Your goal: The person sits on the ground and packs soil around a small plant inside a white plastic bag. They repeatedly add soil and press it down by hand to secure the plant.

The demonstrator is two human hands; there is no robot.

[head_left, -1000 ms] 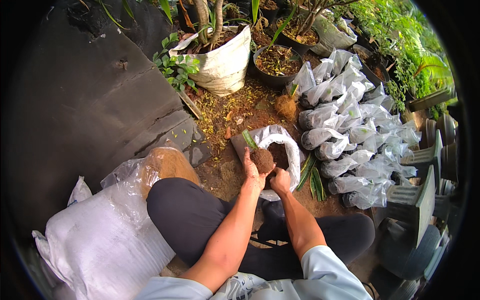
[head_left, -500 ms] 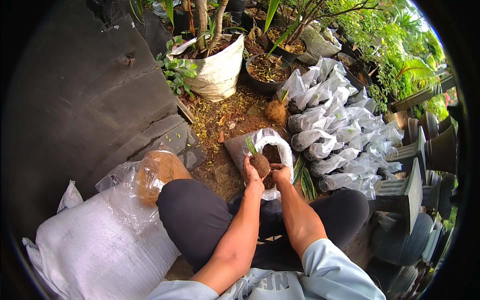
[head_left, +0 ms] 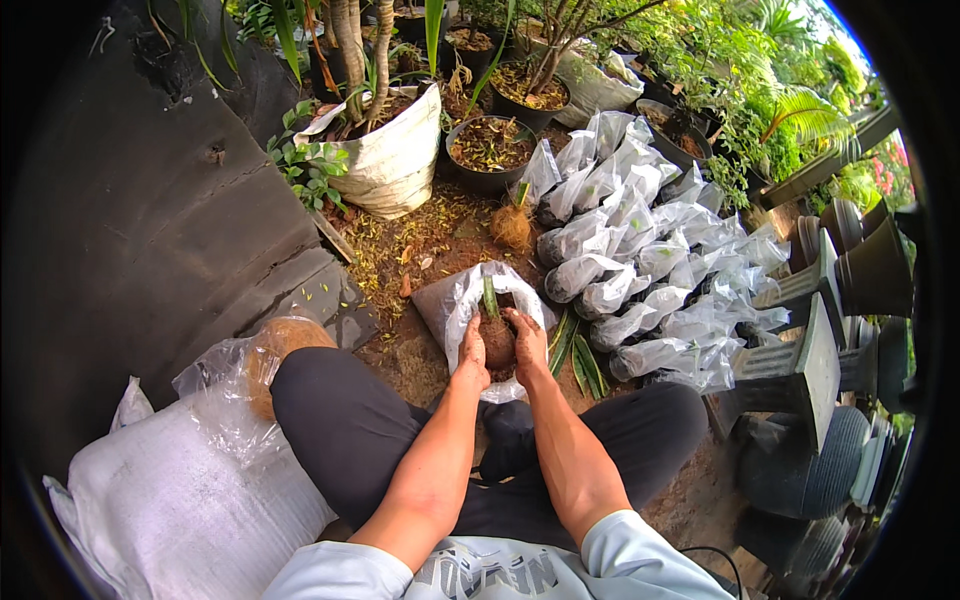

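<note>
Between my two palms sits a round brown soil ball point(head_left: 497, 345) with a short green leaf cutting point(head_left: 489, 297) standing up from its top. My left hand point(head_left: 472, 352) presses its left side and my right hand point(head_left: 527, 342) cups its right side, both with soil-stained fingers. The ball is over the mouth of a white plastic sack point(head_left: 436, 308) in front of my crossed legs. Dark loose soil shows inside the sack, partly hidden by my hands. Cut green leaves point(head_left: 575, 358) lie on the ground just right of the sack.
Right of the sack stand rows of clear plastic bags point(head_left: 640, 250) with dark bottoms. A fibre-wrapped ball with a leaf point(head_left: 511, 227) rests beyond it. Potted plants point(head_left: 490, 150) line the back, grey planters point(head_left: 800, 375) the right. A full white sack point(head_left: 195, 490) and brown fibre point(head_left: 275, 350) lie left.
My right hand has come out of the sack's soil onto the ball's right side. The ball is now held between both hands, its leaf upright. The whole view has shifted slightly.
</note>
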